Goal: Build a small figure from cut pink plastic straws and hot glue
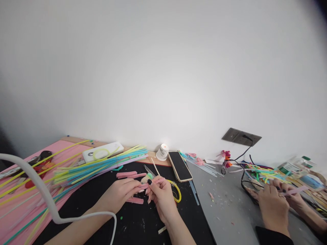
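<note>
My left hand [125,193] and my right hand [161,195] meet over the black mat [138,231], their fingers pinching a pink pipe cleaner [143,186] that runs between them. Beside the fingers lie pink folded pipe cleaner pieces [127,174], and another pink piece [135,200] shows just below. Partly hidden behind my right hand is a pair of scissors with a yellow handle [178,192]. A small pale green and cream item [146,177] sits right behind my fingertips; its kind is unclear.
Bundled coloured pipe cleaners [99,166] spread across the left, near a white power bank [102,152]. A white cable [48,200] arches over my left forearm. Behind stand a paper cup [162,152] and a phone [180,166]. At right, another person's hands [274,204] hold a pale strip.
</note>
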A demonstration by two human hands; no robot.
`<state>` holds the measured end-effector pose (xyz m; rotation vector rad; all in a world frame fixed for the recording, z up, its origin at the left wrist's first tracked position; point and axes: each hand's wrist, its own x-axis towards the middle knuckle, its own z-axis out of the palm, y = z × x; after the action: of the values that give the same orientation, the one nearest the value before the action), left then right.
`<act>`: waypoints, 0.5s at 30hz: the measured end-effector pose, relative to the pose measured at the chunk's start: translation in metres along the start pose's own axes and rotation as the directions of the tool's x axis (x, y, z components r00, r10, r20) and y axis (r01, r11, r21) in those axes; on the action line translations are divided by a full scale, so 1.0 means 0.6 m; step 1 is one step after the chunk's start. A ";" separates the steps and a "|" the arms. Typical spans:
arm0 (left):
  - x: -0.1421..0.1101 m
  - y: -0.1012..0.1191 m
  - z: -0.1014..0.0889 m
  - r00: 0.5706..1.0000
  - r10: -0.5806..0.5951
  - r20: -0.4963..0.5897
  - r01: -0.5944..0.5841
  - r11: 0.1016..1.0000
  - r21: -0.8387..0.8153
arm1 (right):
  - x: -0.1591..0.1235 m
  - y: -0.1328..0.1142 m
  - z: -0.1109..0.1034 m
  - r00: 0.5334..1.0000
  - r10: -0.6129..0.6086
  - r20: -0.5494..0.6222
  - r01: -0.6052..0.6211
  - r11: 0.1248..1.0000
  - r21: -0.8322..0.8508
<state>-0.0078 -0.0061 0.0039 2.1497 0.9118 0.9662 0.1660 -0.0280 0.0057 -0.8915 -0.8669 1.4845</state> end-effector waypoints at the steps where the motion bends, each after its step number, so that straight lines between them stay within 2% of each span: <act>1: 0.001 0.001 0.000 1.000 -0.007 -0.005 0.007 1.000 0.006 | 0.000 0.000 0.000 1.000 -0.001 -0.003 0.001 1.000 -0.002; 6: 0.003 0.004 0.001 0.999 -0.052 -0.014 0.052 0.999 -0.005 | 0.000 0.000 0.002 1.000 0.003 -0.010 -0.003 1.000 -0.015; 10: 0.002 0.002 0.002 0.999 -0.042 -0.022 0.042 0.999 0.030 | 0.001 0.002 0.002 1.000 -0.004 -0.007 0.004 0.999 -0.032; 15: 0.000 0.005 0.000 0.996 -0.071 -0.051 0.073 0.997 0.024 | 0.004 0.007 -0.001 0.999 -0.039 -0.024 0.035 0.987 -0.160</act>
<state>-0.0069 -0.0079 0.0065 2.1078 1.0243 0.9813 0.1648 -0.0260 0.0018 -1.0058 -0.9873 1.3822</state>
